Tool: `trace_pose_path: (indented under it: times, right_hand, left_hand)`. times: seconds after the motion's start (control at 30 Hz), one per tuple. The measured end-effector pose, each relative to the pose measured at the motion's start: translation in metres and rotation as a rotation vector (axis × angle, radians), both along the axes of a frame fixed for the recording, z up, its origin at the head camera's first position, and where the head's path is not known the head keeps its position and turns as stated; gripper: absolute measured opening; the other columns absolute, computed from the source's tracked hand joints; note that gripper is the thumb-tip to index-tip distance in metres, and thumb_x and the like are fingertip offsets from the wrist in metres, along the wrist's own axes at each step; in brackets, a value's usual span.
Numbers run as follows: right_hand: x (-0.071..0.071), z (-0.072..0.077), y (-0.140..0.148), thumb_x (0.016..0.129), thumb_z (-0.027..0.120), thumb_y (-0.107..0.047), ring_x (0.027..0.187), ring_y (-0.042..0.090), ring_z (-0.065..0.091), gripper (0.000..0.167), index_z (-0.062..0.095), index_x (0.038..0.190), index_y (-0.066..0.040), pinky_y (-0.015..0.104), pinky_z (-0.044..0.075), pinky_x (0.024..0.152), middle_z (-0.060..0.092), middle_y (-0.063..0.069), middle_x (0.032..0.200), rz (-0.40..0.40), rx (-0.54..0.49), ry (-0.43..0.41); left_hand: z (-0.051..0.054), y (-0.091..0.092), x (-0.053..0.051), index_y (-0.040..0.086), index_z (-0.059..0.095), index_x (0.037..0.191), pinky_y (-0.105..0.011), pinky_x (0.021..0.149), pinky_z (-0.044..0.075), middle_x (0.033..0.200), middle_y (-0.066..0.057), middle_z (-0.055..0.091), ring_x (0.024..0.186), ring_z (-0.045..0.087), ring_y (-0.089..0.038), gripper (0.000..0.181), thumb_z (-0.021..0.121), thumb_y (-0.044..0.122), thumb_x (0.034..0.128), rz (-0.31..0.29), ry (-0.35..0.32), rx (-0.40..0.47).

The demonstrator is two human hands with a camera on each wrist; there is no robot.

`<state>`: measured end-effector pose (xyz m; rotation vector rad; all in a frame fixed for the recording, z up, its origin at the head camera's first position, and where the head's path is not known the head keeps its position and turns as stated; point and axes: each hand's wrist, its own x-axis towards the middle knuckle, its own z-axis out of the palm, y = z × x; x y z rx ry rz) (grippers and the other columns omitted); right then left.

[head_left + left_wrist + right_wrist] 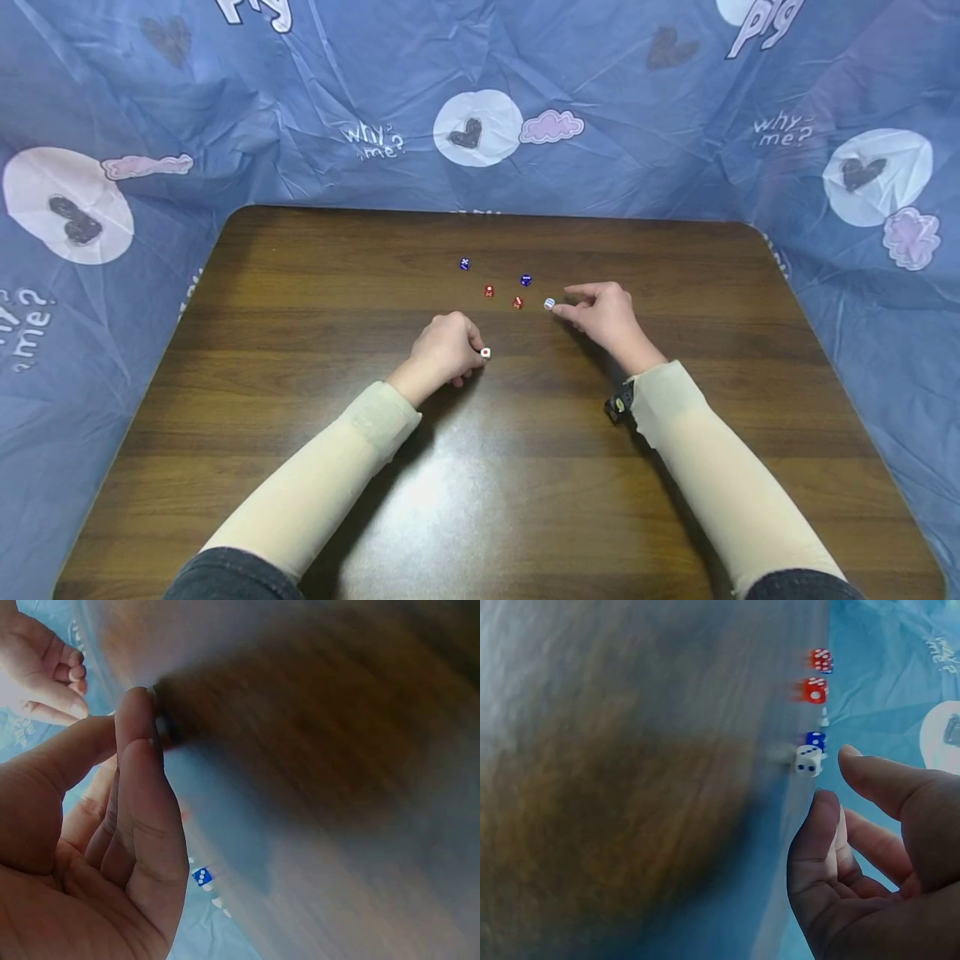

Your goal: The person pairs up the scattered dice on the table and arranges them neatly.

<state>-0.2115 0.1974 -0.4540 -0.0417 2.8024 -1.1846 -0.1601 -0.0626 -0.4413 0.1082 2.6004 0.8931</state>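
Observation:
In the head view my left hand (447, 345) pinches a white die (485, 353) with a red dot between thumb and fingers. The left wrist view shows this left hand (127, 825) with its fingertips together, hiding most of that die. My right hand (602, 315) is beside another white die (550, 304), its thumb and finger spread apart. From the right wrist view, a gap shows between the right hand's (877, 855) fingertips and the white die (808, 760). Two red dice (489, 291) and two blue dice (526, 280) lie beyond the hands.
The dice are on a brown wooden table (337, 275) with rounded far corners. A blue printed cloth (300, 108) hangs behind it and at both sides. A dark strapped device (618, 403) is on my right wrist. Glare lies on the near tabletop.

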Motion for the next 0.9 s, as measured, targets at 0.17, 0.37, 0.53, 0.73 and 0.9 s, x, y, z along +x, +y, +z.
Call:
trace_pose_path:
  times: [0.17,0.37,0.53,0.73,0.9]
  right_hand:
    - [-0.005,-0.006,-0.002,0.087,0.084,-0.027,0.063,0.018,0.068,0.044,0.073,0.123,-0.004,0.03,0.051,0.056,0.073,0.005,0.073,0.013,0.03,-0.025]
    - [-0.007,-0.008,-0.008,0.086,0.085,-0.027,0.08,0.022,0.068,0.039,0.076,0.116,-0.003,0.039,0.053,0.075,0.075,0.008,0.09,0.027,0.101,-0.006]
    - [-0.009,-0.009,-0.012,0.085,0.086,-0.027,0.103,0.03,0.065,0.035,0.078,0.112,-0.005,0.048,0.049,0.094,0.075,0.011,0.103,0.003,0.118,-0.017]
    - [-0.011,-0.01,-0.016,0.086,0.085,-0.025,0.12,0.035,0.058,0.03,0.08,0.108,-0.006,0.05,0.044,0.104,0.075,0.011,0.109,-0.02,0.117,-0.017]
    - [-0.013,-0.011,-0.017,0.086,0.085,-0.024,0.121,0.034,0.057,0.025,0.081,0.103,-0.007,0.049,0.042,0.106,0.076,0.009,0.106,-0.035,0.122,-0.004]
  left_hand:
    - [-0.001,0.0,0.0,0.018,0.077,0.078,-0.034,0.052,0.055,0.056,0.0,0.067,0.046,0.066,-0.015,0.012,0.078,0.017,0.0897,-0.004,0.009,-0.011]
    - [0.0,0.0,0.0,0.018,0.076,0.078,-0.034,0.052,0.055,0.056,0.0,0.067,0.046,0.066,-0.015,0.012,0.078,0.018,0.0899,-0.001,0.009,-0.02]
    - [0.001,0.001,0.001,0.018,0.077,0.078,-0.035,0.053,0.055,0.056,0.001,0.067,0.046,0.066,-0.015,0.012,0.078,0.018,0.0901,0.001,0.007,-0.024]
    - [0.002,0.0,0.001,0.018,0.077,0.079,-0.035,0.055,0.054,0.056,0.001,0.067,0.046,0.066,-0.015,0.012,0.078,0.018,0.09,0.005,0.008,-0.026]
    - [0.001,0.0,0.001,0.019,0.076,0.078,-0.035,0.053,0.054,0.056,0.001,0.067,0.046,0.066,-0.015,0.012,0.079,0.019,0.09,0.006,0.007,-0.025]
